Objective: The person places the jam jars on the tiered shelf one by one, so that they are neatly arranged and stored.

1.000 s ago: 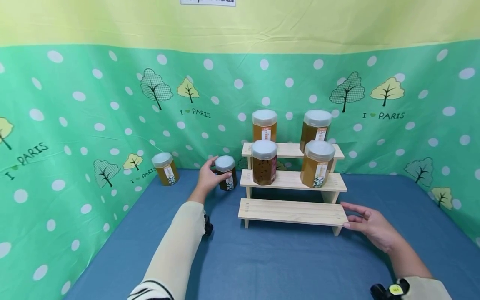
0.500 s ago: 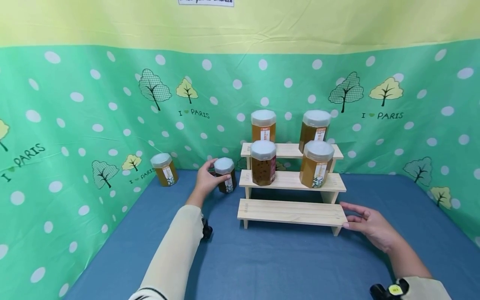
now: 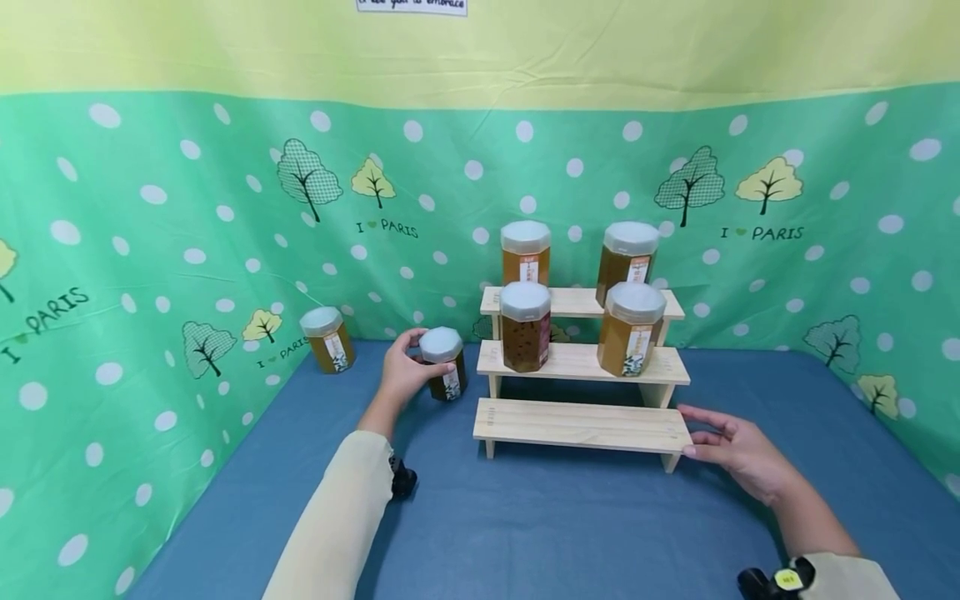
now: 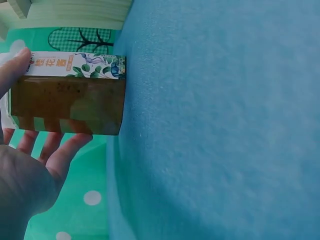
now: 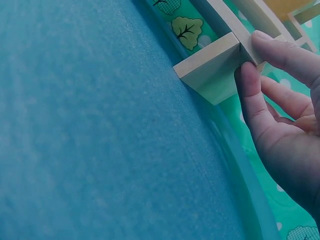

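Note:
In the head view my left hand (image 3: 405,371) grips a dark honey-type jar (image 3: 448,385) with a white lid, fingers behind it and thumb across its front. The left wrist view shows the jar's label (image 4: 75,65) and brown contents; its base is at or just above the blue cloth, I cannot tell which. At the right end of a three-step wooden stand (image 3: 581,425), my right hand (image 3: 738,454) holds the lowest step by its end. Thumb and finger sit on either side of the board (image 5: 227,22) in the right wrist view.
Two jars stand on the top step, an amber jar (image 3: 525,267) and a brown jar (image 3: 627,258). The middle step bears a speckled jar (image 3: 525,337) and a golden jar (image 3: 628,337). Another amber jar (image 3: 330,346) stands on the blue cloth (image 3: 525,533) at left, near the curtain (image 3: 225,167).
My left hand has brought the dark jar a little nearer to me and slightly left, away from the curtain. My right hand has stayed at the stand's end.

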The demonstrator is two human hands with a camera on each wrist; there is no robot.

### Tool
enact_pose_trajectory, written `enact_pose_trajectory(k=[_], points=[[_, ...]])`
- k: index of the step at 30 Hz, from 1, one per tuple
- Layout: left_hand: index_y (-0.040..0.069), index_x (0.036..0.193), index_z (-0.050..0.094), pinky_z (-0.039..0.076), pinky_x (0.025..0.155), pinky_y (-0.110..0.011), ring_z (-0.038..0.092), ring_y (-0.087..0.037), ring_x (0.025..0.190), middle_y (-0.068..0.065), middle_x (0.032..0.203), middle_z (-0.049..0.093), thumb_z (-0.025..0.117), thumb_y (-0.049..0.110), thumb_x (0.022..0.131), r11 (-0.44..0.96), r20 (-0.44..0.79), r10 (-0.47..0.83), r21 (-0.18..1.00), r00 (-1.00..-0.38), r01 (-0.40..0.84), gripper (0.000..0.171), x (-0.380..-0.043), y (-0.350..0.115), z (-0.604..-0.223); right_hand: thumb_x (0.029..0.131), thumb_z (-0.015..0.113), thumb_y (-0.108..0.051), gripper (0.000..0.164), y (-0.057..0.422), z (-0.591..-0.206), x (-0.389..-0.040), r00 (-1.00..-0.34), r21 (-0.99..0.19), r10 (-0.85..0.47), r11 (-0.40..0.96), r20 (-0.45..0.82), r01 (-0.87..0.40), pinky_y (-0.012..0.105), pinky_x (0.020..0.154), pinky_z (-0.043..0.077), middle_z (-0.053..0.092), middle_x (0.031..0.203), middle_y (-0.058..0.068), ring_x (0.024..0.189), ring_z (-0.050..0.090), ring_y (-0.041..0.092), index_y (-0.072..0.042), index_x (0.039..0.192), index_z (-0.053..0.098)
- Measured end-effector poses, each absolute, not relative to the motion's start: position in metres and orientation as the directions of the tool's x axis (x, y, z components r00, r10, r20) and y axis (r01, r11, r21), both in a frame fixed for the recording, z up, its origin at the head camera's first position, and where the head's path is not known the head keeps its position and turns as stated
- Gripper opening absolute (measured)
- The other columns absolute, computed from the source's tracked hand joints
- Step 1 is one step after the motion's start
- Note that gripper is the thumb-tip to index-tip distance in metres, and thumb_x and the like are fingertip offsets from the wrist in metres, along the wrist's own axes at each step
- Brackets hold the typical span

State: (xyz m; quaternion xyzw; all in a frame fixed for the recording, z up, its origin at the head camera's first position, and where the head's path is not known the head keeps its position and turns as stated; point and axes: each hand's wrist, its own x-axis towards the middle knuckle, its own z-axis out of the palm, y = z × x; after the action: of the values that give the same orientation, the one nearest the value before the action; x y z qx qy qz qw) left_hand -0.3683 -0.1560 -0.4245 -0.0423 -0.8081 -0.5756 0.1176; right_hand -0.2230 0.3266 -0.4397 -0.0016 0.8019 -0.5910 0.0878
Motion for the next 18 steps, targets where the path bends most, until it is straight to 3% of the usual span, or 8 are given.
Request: enact_pose_trajectory(k=[18], points=[[0.013, 0.133, 0.053, 0.047, 0.092, -0.049, 0.053, -0.033, 0.112, -0.009, 0.125, 0.054, 0.091, 0.025, 0.068, 0.335, 0.263, -0.067, 0.915, -0.962, 0.226, 0.077, -0.344, -0.162, -0.42, 0.086, 0.075, -0.012, 0.084, 0.326, -0.438, -0.222, -0.986, -0.953, -0.109, 0.288, -0.125, 0.089, 0.025, 0.08, 0.052, 0.063, 0.118, 0.015, 0.095, 0.065, 0.014, 0.009, 0.149, 0.025]])
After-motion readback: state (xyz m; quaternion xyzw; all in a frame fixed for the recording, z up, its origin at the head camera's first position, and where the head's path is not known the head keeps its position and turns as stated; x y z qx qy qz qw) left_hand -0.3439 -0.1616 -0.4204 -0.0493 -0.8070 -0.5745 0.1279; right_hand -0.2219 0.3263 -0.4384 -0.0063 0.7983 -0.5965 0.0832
